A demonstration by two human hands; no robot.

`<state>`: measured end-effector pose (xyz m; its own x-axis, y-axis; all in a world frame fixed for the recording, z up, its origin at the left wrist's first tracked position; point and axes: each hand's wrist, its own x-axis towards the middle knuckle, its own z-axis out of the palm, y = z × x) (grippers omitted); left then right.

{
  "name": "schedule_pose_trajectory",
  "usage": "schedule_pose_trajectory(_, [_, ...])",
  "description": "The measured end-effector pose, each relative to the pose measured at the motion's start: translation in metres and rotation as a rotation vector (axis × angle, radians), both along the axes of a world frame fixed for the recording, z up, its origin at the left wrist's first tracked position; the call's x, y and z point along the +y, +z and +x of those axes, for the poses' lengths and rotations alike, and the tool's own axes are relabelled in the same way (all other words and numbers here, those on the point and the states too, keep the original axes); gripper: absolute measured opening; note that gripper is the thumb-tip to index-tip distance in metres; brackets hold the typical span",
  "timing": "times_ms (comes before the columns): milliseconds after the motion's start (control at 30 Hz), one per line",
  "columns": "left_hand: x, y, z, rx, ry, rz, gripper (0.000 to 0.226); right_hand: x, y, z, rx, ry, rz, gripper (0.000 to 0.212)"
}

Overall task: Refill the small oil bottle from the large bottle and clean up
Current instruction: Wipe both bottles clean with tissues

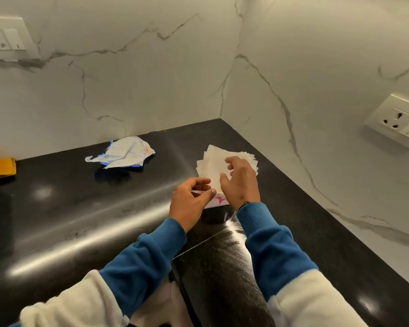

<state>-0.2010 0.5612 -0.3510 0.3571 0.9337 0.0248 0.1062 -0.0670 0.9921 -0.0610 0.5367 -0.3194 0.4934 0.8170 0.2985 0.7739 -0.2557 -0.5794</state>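
— Near the corner of the black counter (80,223), what are the hands doing?

— Both are at the napkin stack (213,166), which lies fanned out on the counter just short of the corner. The right hand (240,182) is over the stack's near right part, fingers spread and bent, the tips down on the top sheets. Whether it has pinched a sheet or only touches, I cannot tell.

— And the left hand (189,201)?

— It sits at the stack's near left edge. Thumb and forefinger are curled together, pinching the rim of a white packet with pink print (218,200), which pokes out between the two hands, right against the stack.

— Is anything else close to the stack?

— To its left, well apart and nearer the back wall, lies a crumpled wrapper (125,154), pale with blue edges and a touch of orange. Far left of the stack, at the frame's edge, there is a yellow thing (1,165); too little of it shows to name it.

— The oil bottles?

— None shows anywhere around the stack.

— What of the walls?

— White marble with grey veins on both sides of the corner. One socket plate (397,121) is on the wall to the right of the stack, above it; another socket (7,36) is high on the back wall, far left.

— Sleeves?

— Blue cuffs (267,223), then white further up the arms. A dark band shows at the right wrist.
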Motion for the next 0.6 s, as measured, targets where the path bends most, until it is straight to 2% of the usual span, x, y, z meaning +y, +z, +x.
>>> schedule_pose_trajectory(133, [0.023,-0.007,0.004,-0.028,-0.001,-0.032,0.022,0.034,-0.012,0.002,-0.006,-0.022,-0.062,0.045])
schedule_pose_trajectory(300, [0.045,-0.016,0.010,-0.047,0.008,-0.044,0.024,0.066,-0.006,0.009,-0.221,0.010,-0.093,0.053])
schedule_pose_trajectory(467, [0.055,-0.024,0.011,-0.036,-0.002,-0.055,0.024,0.082,0.003,0.018,-0.416,0.029,-0.192,0.044])
schedule_pose_trajectory(600, [0.060,-0.028,0.014,-0.031,0.007,-0.053,0.024,0.082,0.004,0.019,-0.490,0.025,-0.199,0.026])
